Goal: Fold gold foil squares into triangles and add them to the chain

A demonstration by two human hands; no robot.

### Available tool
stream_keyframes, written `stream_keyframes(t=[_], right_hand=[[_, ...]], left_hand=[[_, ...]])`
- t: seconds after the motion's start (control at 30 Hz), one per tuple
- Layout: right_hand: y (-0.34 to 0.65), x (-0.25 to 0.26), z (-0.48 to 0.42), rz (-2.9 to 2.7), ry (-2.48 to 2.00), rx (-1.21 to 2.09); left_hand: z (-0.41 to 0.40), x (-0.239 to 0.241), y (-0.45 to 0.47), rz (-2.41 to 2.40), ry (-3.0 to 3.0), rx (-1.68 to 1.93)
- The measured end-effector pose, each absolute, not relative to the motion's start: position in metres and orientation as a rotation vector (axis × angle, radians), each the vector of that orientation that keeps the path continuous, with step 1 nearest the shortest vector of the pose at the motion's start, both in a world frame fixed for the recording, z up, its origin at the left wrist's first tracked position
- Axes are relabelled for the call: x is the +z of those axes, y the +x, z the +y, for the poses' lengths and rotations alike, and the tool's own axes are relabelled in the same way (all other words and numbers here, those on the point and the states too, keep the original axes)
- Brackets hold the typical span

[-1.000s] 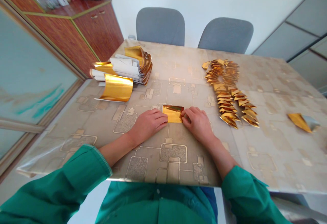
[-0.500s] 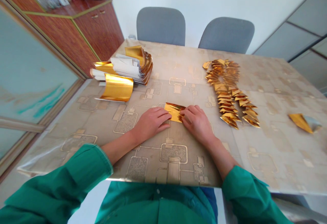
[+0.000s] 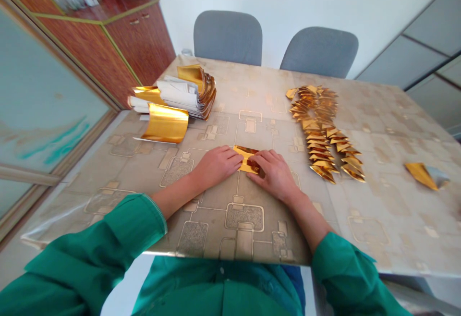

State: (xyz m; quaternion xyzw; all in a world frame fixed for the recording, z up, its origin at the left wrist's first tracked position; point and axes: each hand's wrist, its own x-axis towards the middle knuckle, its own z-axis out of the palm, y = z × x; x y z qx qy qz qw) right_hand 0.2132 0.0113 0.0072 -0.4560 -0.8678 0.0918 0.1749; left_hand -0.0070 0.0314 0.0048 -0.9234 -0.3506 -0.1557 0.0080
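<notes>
A small folded piece of gold foil lies tilted on the table between my hands. Its left edge meets the fingertips of my left hand, which rests flat and palm-down. My right hand has its fingers bent over the foil's right end, hiding that part. Beyond the left hand stand a bundle of gold foil and white paper sheets and a curled gold foil sheet. To the right lies a long chain of folded gold foil pieces.
A loose gold and silver foil piece lies near the right of the patterned table. Grey chairs stand beyond the far edge. A wooden cabinet stands at the far left, beside a glass panel.
The foil has gone from a wider rectangle to a narrower, more tilted fold. My left hand has slid right, and both hands have drawn closer around it.
</notes>
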Motion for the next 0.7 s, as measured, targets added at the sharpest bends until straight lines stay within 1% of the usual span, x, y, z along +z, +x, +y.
stream_keyframes(t=[0.3,0.5,0.6,0.7], right_hand=[[0.213,0.006,0.015,-2.450,-1.309,0.226],[0.217,0.006,0.015,-2.461,-1.253,0.228],[0.221,0.004,0.017,-2.397,-1.251,0.303],[0.223,0.001,0.019,-2.291,-1.223,0.442]], left_hand=[[0.035,0.006,-0.008,-1.108,-2.918,-0.445],[0.035,0.004,-0.006,-1.135,-2.837,-0.541],[0.030,0.001,-0.008,-1.154,-2.845,-0.600],[0.026,-0.002,-0.007,-1.290,-2.870,-0.742]])
